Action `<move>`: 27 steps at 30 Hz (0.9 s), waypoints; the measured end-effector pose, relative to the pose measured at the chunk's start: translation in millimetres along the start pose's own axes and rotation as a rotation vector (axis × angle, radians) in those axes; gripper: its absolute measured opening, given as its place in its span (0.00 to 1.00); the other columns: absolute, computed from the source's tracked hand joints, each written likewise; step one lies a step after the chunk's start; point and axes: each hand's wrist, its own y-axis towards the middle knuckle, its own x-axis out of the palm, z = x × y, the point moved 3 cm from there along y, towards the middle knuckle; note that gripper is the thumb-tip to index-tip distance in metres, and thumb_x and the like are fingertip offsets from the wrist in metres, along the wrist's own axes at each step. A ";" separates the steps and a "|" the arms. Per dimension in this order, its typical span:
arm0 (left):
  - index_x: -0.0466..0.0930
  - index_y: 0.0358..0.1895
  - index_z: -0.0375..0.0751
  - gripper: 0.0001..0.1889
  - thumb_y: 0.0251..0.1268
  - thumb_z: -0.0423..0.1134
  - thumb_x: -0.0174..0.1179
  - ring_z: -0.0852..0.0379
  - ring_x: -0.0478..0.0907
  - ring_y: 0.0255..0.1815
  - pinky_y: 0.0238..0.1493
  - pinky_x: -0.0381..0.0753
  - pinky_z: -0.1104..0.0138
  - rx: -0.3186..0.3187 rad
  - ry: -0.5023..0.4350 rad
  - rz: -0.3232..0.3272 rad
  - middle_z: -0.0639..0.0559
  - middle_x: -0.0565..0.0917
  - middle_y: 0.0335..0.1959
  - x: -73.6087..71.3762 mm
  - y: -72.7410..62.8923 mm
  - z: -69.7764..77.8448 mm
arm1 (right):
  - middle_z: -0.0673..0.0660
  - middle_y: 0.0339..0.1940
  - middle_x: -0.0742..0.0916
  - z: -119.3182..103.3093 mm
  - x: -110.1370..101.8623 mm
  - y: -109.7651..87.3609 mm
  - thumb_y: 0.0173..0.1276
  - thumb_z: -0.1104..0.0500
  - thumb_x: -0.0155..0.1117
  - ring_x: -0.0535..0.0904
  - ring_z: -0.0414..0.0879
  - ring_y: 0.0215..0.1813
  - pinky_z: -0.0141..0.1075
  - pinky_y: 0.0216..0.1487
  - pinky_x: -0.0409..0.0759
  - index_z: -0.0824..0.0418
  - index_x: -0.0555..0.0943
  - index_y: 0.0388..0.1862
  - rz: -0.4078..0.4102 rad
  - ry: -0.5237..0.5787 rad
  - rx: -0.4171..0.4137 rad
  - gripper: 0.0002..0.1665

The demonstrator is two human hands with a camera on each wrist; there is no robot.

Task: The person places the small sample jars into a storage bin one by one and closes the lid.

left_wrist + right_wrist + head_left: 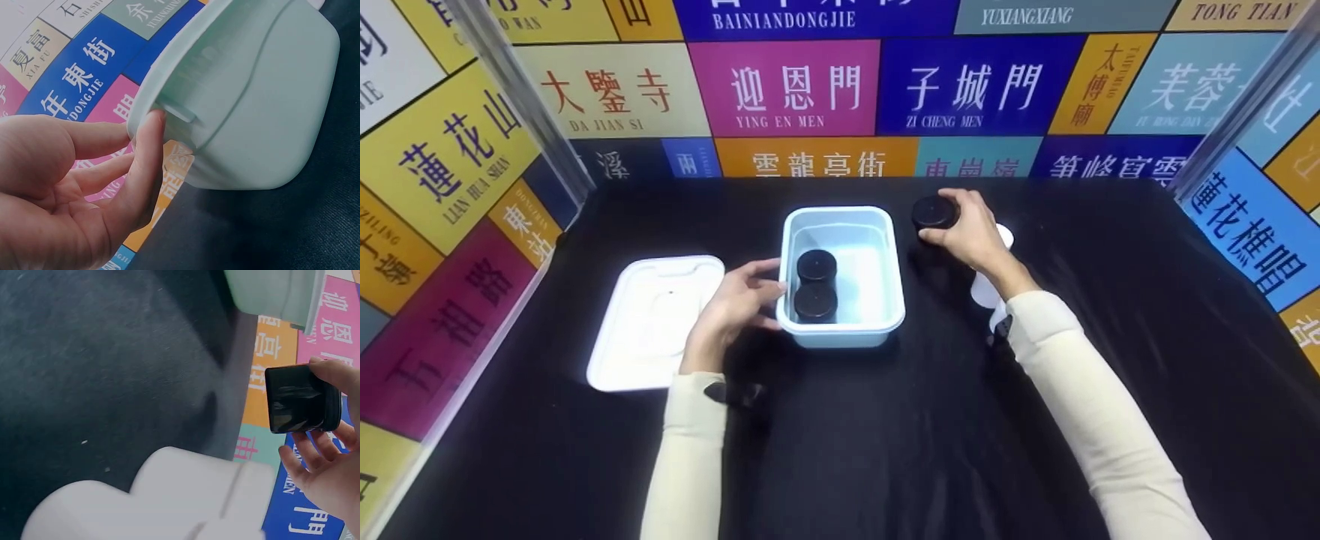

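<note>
My right hand (pixel 973 231) grips a small black jar (pixel 293 400) with a screw lid, thumb on one side and fingers on the other. The right wrist view shows this jar raised above the dark tabletop. With thumb and fingers, my left hand (pixel 735 300) pinches the left rim of a pale blue-green plastic box (pixel 889 259). Inside the box, along its left side, stand two black-lidded jars, a rear one (pixel 817 266) and a front one (pixel 815 301).
A white lid (pixel 641 322) lies left of the box. White containers (pixel 191 486) stand close together beneath my right wrist, partly hidden by it in the head view. Behind the black-covered table (pixel 825 450) rise colourful printed panels (pixel 787 86).
</note>
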 end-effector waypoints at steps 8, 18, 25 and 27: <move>0.64 0.74 0.38 0.28 0.72 0.31 0.55 0.54 0.84 0.37 0.28 0.92 0.61 -0.003 0.006 0.009 0.32 0.80 0.55 -1.9 0.8 -1.8 | 0.64 0.63 0.75 -26.6 0.2 4.4 0.54 0.55 0.77 0.71 0.57 0.64 0.47 0.75 0.68 0.61 0.69 0.73 -0.002 0.044 -0.053 0.47; 0.64 0.74 0.38 0.28 0.72 0.31 0.55 0.55 0.83 0.37 0.28 0.91 0.63 -0.010 -0.012 0.005 0.31 0.79 0.56 -4.5 -1.7 -2.3 | 0.63 0.65 0.75 -68.7 7.7 12.9 0.54 0.54 0.76 0.71 0.56 0.64 0.48 0.75 0.70 0.60 0.69 0.73 -0.059 0.016 -0.100 0.47; 0.65 0.73 0.38 0.28 0.72 0.31 0.56 0.55 0.83 0.35 0.27 0.91 0.63 -0.004 -0.006 0.006 0.32 0.80 0.54 -2.9 -0.5 -1.7 | 0.62 0.64 0.74 -96.7 13.4 14.7 0.56 0.54 0.74 0.71 0.55 0.64 0.47 0.73 0.71 0.61 0.68 0.73 -0.102 0.002 -0.120 0.46; 0.65 0.73 0.38 0.28 0.72 0.32 0.56 0.55 0.83 0.36 0.27 0.91 0.63 -0.003 -0.005 0.007 0.33 0.80 0.53 -1.8 0.0 -1.1 | 0.63 0.64 0.74 -102.8 15.7 14.8 0.56 0.55 0.75 0.71 0.55 0.64 0.47 0.73 0.71 0.61 0.69 0.72 -0.113 -0.001 -0.129 0.45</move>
